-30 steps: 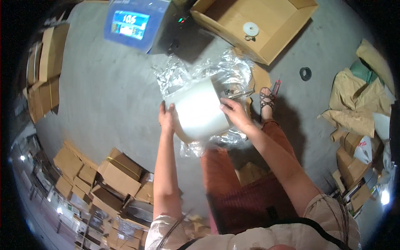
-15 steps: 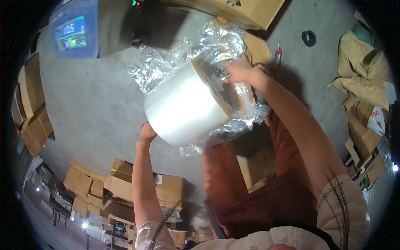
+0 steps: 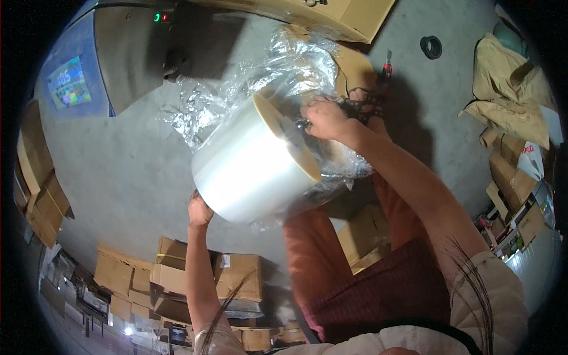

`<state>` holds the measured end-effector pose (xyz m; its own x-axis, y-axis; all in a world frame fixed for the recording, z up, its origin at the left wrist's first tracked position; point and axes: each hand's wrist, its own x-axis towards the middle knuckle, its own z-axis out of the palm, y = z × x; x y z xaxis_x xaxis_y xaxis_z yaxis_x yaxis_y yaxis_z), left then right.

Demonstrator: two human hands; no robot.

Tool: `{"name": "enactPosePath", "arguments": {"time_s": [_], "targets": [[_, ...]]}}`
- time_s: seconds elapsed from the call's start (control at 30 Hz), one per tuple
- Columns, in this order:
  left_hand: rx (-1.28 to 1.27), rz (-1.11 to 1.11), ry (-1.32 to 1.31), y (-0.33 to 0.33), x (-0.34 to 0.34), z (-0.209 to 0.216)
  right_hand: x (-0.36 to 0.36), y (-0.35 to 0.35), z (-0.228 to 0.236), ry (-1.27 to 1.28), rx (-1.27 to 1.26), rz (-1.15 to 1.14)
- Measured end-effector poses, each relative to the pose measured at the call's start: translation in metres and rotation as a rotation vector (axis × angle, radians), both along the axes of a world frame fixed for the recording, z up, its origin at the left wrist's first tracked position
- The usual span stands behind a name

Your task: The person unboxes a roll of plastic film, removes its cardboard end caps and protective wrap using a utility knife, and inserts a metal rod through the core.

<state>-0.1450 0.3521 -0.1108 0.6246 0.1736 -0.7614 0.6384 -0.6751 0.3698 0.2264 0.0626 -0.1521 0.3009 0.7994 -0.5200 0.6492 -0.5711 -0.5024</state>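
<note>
Apparently, shiny roll point(image 3: 248, 168), near centre twd 10 o'clock, is steadied by l. hand point(image 3: 200, 210) at its 7–8 o'clock edge (grip hidden, can't be told); r. hand point(image 3: 327, 118), at 2 o'clock, is clamped on metal piece point(image 3: 304, 123); clear wrap point(image 3: 302, 56) beneath, prob. used as padding.

Floor point(image 3: 130, 160) left of roll point(image 3: 248, 168) open; crumpled film point(image 3: 302, 62) blocks beyond
</note>
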Motion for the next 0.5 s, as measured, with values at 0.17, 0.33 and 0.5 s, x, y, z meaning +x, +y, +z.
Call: {"name": "enactPosePath", "arguments": {"time_s": [0.17,0.33,0.5], "targets": [[-0.11,0.206,-0.05,-0.013,-0.004,-0.008,0.018,0.006,-0.012,0.008,0.042,0.074],[-0.33,0.671,-0.125,-0.022,-0.035,-0.023,0.027,0.049,-0.016,0.4,-0.353,0.215],[-0.065,0.345,0.078,-0.038,-0.017,-0.006,0.022,0.015,0.006,0.366,-0.181,0.104]]}}
